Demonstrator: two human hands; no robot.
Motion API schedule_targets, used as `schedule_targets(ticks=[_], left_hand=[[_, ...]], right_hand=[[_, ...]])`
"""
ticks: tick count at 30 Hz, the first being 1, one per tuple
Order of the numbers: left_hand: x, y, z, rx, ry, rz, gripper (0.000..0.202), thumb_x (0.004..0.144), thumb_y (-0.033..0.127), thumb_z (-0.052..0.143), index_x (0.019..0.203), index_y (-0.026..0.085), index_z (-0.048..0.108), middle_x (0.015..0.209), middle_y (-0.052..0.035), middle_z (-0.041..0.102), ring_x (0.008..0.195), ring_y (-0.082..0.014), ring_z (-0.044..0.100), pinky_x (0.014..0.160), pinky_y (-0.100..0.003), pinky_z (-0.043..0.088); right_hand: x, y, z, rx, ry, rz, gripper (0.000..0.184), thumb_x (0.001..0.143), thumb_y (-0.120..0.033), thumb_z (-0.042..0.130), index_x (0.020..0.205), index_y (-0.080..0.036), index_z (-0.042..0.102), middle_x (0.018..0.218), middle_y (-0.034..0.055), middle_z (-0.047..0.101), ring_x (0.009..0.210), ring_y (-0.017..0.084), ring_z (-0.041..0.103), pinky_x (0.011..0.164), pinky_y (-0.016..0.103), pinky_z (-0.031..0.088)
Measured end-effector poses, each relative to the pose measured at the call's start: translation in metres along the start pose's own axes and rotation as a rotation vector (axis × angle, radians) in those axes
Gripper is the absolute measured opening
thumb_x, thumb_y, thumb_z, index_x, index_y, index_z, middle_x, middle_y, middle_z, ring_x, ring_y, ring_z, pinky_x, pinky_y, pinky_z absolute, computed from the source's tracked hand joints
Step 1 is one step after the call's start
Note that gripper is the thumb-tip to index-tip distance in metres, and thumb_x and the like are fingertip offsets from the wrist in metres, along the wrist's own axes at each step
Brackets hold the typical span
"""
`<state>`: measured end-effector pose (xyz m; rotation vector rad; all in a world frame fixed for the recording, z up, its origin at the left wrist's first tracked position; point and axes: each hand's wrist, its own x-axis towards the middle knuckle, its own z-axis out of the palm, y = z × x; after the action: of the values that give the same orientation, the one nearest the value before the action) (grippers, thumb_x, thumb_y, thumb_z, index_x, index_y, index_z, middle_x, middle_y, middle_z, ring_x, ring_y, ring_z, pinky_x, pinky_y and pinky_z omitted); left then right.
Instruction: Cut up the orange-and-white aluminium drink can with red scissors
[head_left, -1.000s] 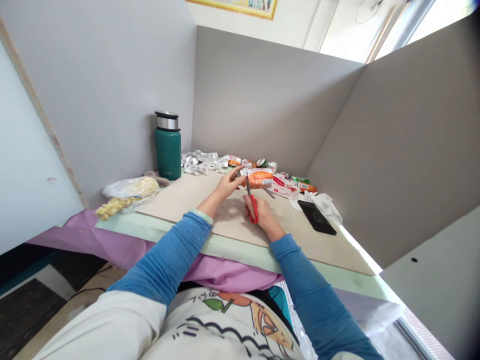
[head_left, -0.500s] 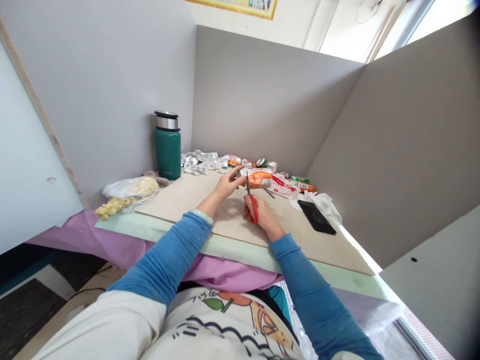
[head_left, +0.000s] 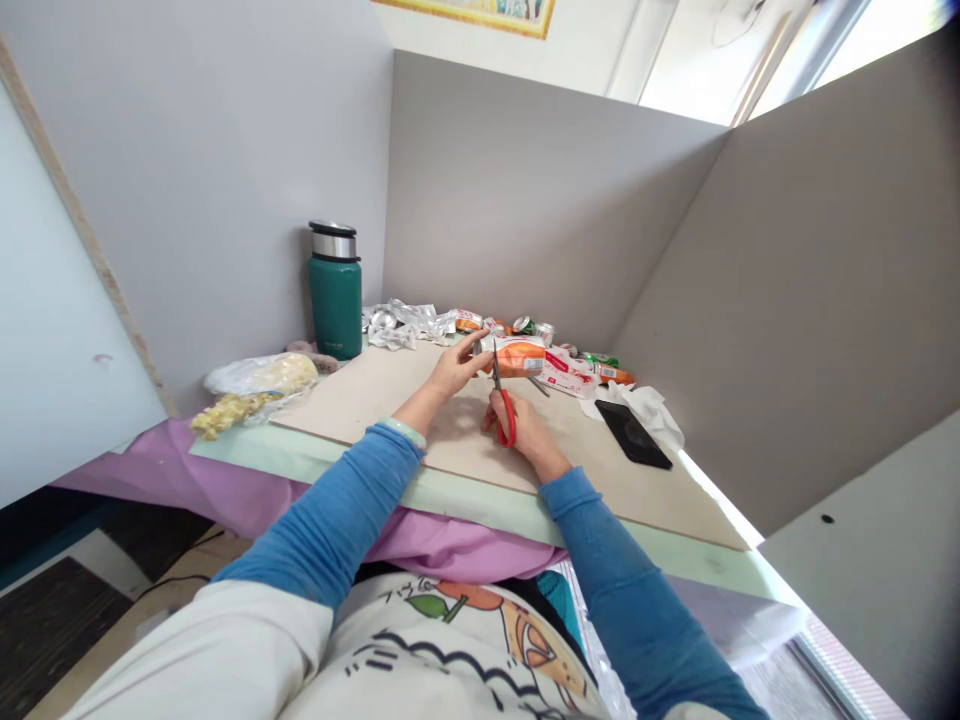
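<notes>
1. A green flask (head_left: 335,303) with a steel lid stands upright at the back of the desk (head_left: 390,400), left of centre in the frame; its lid is on, so what it holds cannot be seen.
2. A clear plastic bag (head_left: 262,375) lies on its side at the desk's left edge, with pale yellow pieces inside and more yellow bits (head_left: 225,412) spilled just beside it.
3. Crumpled silver wrappers (head_left: 401,325) and small crushed packets (head_left: 577,365) lie along the back of the desk, near the partition.
4. The orange packet (head_left: 519,356) sits just above the middle of the frame, raised over the desk; its long axis runs roughly left to right.
5. The left hand (head_left: 456,368) has its fingers pinched on the packet's left end.
6. The right hand (head_left: 521,425) has its fingers clenched through the red handles of the scissors (head_left: 501,395), whose blades point up and away toward the packet's left part; whether the blades are touching it is hard to tell.
7. A black phone (head_left: 634,434) lies flat to the right, touching a white tissue (head_left: 649,405).
</notes>
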<state>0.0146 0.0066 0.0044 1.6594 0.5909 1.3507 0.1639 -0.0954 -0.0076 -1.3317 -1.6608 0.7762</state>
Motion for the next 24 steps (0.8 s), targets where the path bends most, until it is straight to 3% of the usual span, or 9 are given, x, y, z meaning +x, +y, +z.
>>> schedule_targets(ticks=[15, 24], left_hand=[[0.000, 0.001, -0.001, -0.026, -0.029, -0.015, 0.069, 0.082, 0.046, 0.074, 0.145, 0.021, 0.060, 0.096, -0.0039, 0.070, 0.086, -0.0150, 0.063, 0.069, -0.023, 0.053], [0.000, 0.002, -0.003, -0.080, -0.045, -0.042, 0.070, 0.078, 0.050, 0.078, 0.141, 0.022, 0.063, 0.088, -0.0022, 0.068, 0.081, -0.0140, 0.062, 0.069, -0.023, 0.051]], right_hand=[[0.002, 0.006, 0.000, 0.073, -0.041, -0.024, 0.047, 0.098, -0.065, 0.046, 0.082, -0.022, 0.056, 0.077, 0.0047, 0.074, 0.047, 0.013, 0.056, 0.047, 0.028, 0.047], [0.004, 0.010, 0.002, 0.100, -0.062, -0.051, 0.049, 0.096, -0.070, 0.045, 0.079, -0.025, 0.056, 0.075, 0.0056, 0.075, 0.048, 0.016, 0.058, 0.047, 0.032, 0.049]])
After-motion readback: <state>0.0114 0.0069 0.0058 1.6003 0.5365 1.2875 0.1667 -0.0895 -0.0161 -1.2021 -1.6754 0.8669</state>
